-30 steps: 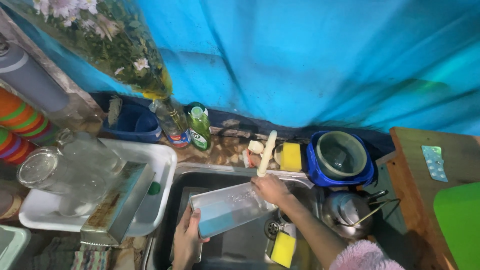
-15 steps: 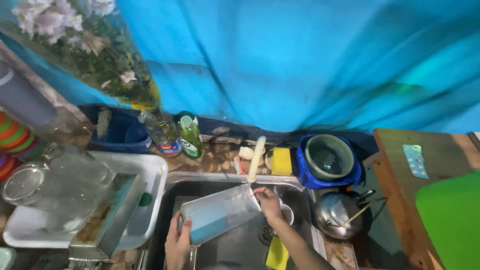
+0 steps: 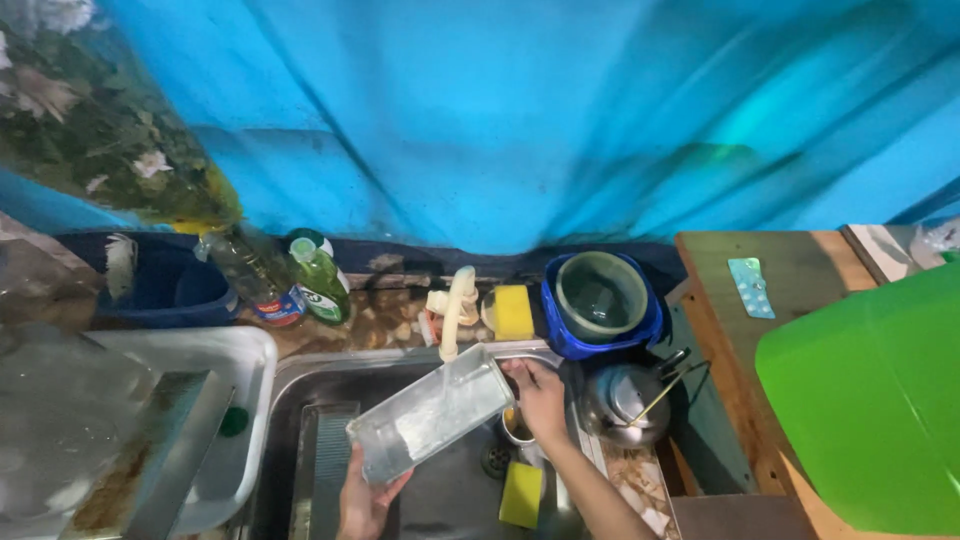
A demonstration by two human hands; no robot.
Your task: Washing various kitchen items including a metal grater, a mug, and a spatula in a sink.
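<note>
Container has risen and tilted since the earlier frame: clear rectangular container over steel sink, long axis near-left to far-right, left hand clamped on near end, right hand gripping far end beneath tap.

Behind your sink stand a green dish-soap bottle and a clear red-labelled bottle; far right, a blister pack.
</note>
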